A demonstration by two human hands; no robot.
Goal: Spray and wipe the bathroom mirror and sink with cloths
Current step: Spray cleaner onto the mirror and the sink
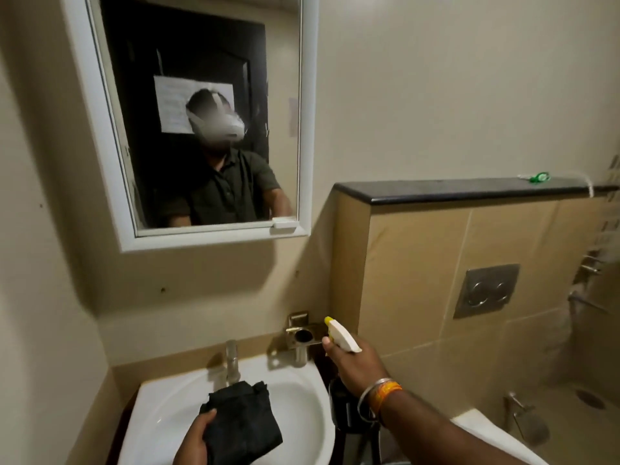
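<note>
A white-framed mirror [208,78] hangs on the wall at upper left, above a white sink [302,407] with a steel tap [231,360]. My left hand [193,441] holds a folded black cloth [241,421] over the sink bowl. My right hand [352,367] grips a spray bottle with a white and yellow head [340,333], its nozzle pointing up and left toward the mirror. The bottle's dark body [339,397] shows below my right wrist. A person's reflection fills the lower part of the mirror.
A steel cup holder [302,344] is fixed to the wall right of the tap. A dark ledge [469,191] carries a small green item [540,177]. Below it sits a steel flush plate [486,290]. Shower fittings [590,280] line the far right wall.
</note>
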